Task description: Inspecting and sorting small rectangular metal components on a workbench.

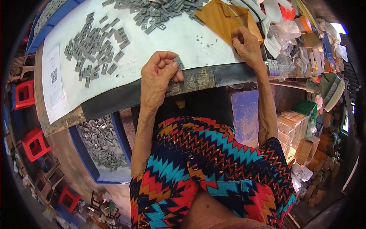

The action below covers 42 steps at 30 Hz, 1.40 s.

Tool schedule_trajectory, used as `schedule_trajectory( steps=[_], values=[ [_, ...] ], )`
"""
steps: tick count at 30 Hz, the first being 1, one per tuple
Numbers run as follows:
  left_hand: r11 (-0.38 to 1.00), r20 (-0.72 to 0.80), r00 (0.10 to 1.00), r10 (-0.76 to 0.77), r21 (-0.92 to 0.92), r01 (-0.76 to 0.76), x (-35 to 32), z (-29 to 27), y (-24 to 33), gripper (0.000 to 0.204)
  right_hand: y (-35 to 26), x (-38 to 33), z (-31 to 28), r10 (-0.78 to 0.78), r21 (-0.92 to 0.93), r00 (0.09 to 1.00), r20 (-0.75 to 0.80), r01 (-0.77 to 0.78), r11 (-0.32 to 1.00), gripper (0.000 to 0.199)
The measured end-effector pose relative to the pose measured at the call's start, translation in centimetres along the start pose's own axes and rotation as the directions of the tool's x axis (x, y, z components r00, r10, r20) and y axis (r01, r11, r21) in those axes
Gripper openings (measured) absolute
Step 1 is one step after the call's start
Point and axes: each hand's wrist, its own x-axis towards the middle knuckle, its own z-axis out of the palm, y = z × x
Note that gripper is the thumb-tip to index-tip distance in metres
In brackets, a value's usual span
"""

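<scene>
My left hand (pixel 159 74) is closed at the table's front edge, with a small flat grey rectangular piece (pixel 178 62) pinched between thumb and fingers. To the right, my right hand (pixel 248 47) has its fingers curled together against the lower part of a brown-orange folded sheet or pouch (pixel 223 18). What those fingers hold, if anything, is too small to make out. A loose spread of similar grey pieces (pixel 100 49) lies on the white table covering (pixel 152 44) at left. A bigger heap of grey pieces (pixel 164 13) sits at the far middle. Tiny dark bits (pixel 206 41) are scattered between my hands.
Dark strips (pixel 114 100) cover the table's front edge. Under it at left stands a blue bin (pixel 87 160) of grey pieces; another blue bin (pixel 36 38) is at far left. Plastic bags and clutter (pixel 286 34) crowd the right. Red stools (pixel 35 144) stand on the floor.
</scene>
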Motion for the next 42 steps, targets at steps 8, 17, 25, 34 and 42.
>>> schedule_trajectory(
  steps=[8, 17, 25, 34, 42],
  values=[
    [1.0, -0.024, 1.0, -0.002, -0.005, 0.001, 0.1, 0.2, 0.0, 0.018, -0.7, 0.2, -0.3, 0.228, 0.365, 0.969, -0.093, -0.18, 0.913, 0.013],
    [1.0, -0.065, 0.998, -0.02, 0.004, 0.02, 0.3, 0.5, 0.1, 0.016, -5.6, -1.0, -0.3, 0.253, 0.722, 0.951, 0.179, -0.301, 0.623, 0.01],
    [0.995, -0.135, 0.989, 0.063, 0.089, -0.051, 0.0, 1.2, 0.5, 0.012, -9.4, -2.3, 2.1, 0.047, 0.784, 0.921, 0.388, -0.356, 0.508, 0.009],
    [0.993, -0.03, 0.993, 0.117, 0.011, -0.117, -0.8, 1.1, 0.6, 0.014, -11.2, -2.5, 3.9, 0.052, 0.837, 0.928, 0.368, -0.355, 0.417, 0.012],
    [0.989, -0.099, 0.99, 0.098, 0.124, -0.085, -1.3, 0.9, 1.0, 0.014, -11.1, -3.0, 4.2, 0.02, 0.834, 0.901, 0.434, -0.41, 0.37, 0.016]
  ],
)
